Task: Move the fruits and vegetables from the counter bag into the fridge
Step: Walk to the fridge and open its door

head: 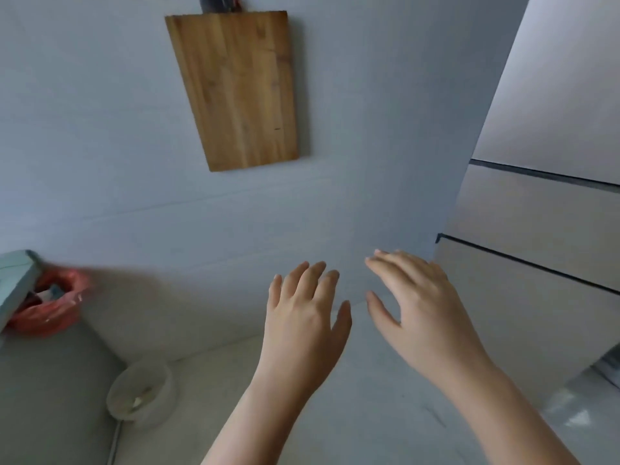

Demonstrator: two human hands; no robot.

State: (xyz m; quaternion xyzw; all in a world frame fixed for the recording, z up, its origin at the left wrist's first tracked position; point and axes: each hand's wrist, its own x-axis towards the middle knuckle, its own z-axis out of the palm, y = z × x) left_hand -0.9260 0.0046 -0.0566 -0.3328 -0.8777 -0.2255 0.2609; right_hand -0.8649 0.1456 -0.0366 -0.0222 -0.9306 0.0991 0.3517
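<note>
Bag (50, 307) well left of fingers (313, 280), untouched

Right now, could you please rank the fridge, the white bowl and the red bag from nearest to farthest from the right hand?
1. Fridge, just right of the right hand.
2. White bowl, lower left.
3. Red bag, far left.

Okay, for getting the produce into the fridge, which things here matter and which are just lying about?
For the job: red plastic bag at far left; fridge on the right; left hand and right hand, both open and empty.

Just lying about: wooden cutting board on the wall; white round container at lower left.
</note>
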